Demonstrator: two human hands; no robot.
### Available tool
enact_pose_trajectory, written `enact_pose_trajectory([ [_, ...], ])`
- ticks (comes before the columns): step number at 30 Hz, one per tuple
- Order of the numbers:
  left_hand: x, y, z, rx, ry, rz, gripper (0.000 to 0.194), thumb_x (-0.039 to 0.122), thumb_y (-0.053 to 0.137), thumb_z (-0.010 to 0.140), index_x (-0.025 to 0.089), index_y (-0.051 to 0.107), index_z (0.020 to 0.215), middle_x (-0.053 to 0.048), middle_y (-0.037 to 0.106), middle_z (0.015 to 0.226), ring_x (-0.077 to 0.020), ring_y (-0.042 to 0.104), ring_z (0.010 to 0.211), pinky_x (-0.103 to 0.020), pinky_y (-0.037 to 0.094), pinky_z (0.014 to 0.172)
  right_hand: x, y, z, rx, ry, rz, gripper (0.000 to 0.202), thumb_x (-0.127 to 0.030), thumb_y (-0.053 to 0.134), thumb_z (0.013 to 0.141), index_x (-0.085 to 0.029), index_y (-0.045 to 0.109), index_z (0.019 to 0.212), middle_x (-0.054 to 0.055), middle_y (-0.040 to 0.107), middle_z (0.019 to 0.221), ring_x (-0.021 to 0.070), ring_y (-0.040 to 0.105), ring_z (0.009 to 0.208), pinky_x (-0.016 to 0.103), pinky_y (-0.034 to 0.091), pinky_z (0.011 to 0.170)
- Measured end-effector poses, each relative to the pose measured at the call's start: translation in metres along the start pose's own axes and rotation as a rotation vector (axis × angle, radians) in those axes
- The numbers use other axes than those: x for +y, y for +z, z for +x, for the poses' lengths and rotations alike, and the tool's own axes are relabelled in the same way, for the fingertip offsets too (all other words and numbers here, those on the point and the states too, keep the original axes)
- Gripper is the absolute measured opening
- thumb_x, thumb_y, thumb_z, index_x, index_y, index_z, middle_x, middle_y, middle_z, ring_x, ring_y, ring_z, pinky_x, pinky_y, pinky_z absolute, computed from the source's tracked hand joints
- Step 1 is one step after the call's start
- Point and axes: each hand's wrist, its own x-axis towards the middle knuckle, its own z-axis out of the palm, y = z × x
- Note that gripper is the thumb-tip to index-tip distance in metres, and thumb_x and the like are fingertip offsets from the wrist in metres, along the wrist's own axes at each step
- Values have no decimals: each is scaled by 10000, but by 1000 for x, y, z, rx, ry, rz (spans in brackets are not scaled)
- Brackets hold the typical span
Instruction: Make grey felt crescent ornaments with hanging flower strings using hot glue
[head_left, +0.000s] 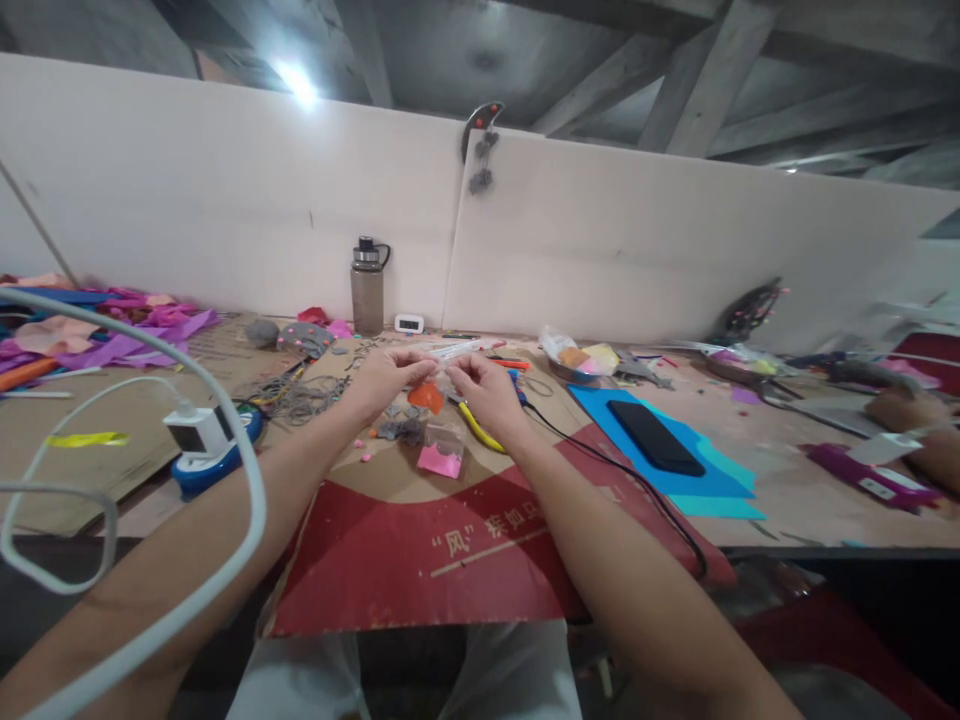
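Note:
Over the middle of the cardboard, my left hand (390,382) and my right hand (486,392) face each other with fingertips almost meeting. Both are closed in a pinch; whatever lies between the fingers is too small and blurred to name. Just below the fingertips is an orange piece (425,398). A curved yellow handle (480,428) shows beside my right hand, partly hidden by it. Nearer to me lie small grey scraps (401,430) and a clear bag with a pink piece (440,460) in it.
Red-printed cardboard (360,570) covers the table before me. A black phone (655,437) rests on blue sheets (720,480) at right. White cable (244,440) loops across the left foreground. A bottle (367,290) stands by the partition. Another person's hand (907,415) is at far right.

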Motion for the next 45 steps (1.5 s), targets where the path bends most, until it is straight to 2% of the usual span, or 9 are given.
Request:
enact_pose_trajectory([
  [8, 7, 2, -4, -49, 53, 202, 138, 290, 644, 700, 156, 649, 666, 10, 595, 609, -95, 497, 566, -225, 386, 580, -5, 2, -3, 9, -56, -94, 95, -243, 499, 749, -205, 453, 676, -40, 453, 627, 110, 399, 587, 251, 322, 571],
  [11, 8, 3, -4, -73, 94, 249, 129, 277, 608, 717, 154, 635, 695, 16, 587, 624, -95, 499, 580, -223, 387, 590, -5, 2, -3, 12, -64, -109, 123, -260, 483, 775, -205, 444, 672, -36, 452, 630, 112, 402, 590, 253, 323, 580],
  [16, 12, 4, -7, -38, 115, 288, 165, 307, 594, 726, 150, 609, 675, 27, 544, 586, -87, 457, 534, -222, 360, 546, -5, 2, 0, -31, -39, -43, 149, -317, 458, 823, -197, 496, 743, -17, 499, 676, 125, 435, 620, 259, 348, 607],
  [22, 9, 5, -5, -24, 53, 114, 268, 401, 687, 682, 137, 640, 692, -11, 613, 641, -107, 524, 581, -252, 426, 615, -5, 1, -1, 37, -28, -72, 163, -309, 473, 817, -203, 460, 693, -29, 452, 620, 123, 403, 590, 262, 323, 584],
  [26, 0, 1, 0, -54, 21, 17, 315, 449, 677, 709, 136, 661, 688, -25, 630, 644, -107, 534, 581, -260, 434, 619, 5, 2, 1, 8, 42, 104, 198, -363, 464, 833, -203, 478, 717, -37, 449, 609, 116, 408, 571, 254, 348, 573],
  [30, -2, -1, 2, -24, 47, 54, 309, 449, 673, 719, 140, 671, 701, -20, 641, 645, -103, 529, 579, -245, 420, 602, 9, 3, 2, -23, 103, 231, 252, -442, 471, 836, -198, 521, 797, -26, 502, 683, 116, 449, 603, 247, 382, 581],
  [37, 5, -1, -4, -67, 146, 230, 276, 417, 655, 742, 141, 672, 728, -29, 659, 687, -128, 580, 650, -260, 449, 675, -1, 1, -2, 21, 28, 52, 176, -336, 557, 789, -183, 534, 706, -34, 487, 612, 106, 407, 571, 247, 334, 568],
  [41, 4, 2, -4, -60, 68, 84, 278, 410, 680, 722, 133, 681, 743, -30, 659, 684, -116, 563, 622, -257, 439, 645, -3, -1, -2, 54, 97, 116, 183, -344, 611, 752, -165, 592, 721, -26, 520, 622, 99, 421, 561, 248, 354, 571],
  [45, -1, 4, -2, -60, -30, -64, 300, 390, 750, 645, 135, 700, 796, -23, 667, 698, -102, 546, 592, -241, 424, 597, 0, -4, 1, 45, 107, 205, 283, -367, 652, 720, -170, 608, 919, -26, 554, 684, 110, 472, 609, 247, 389, 594],
])
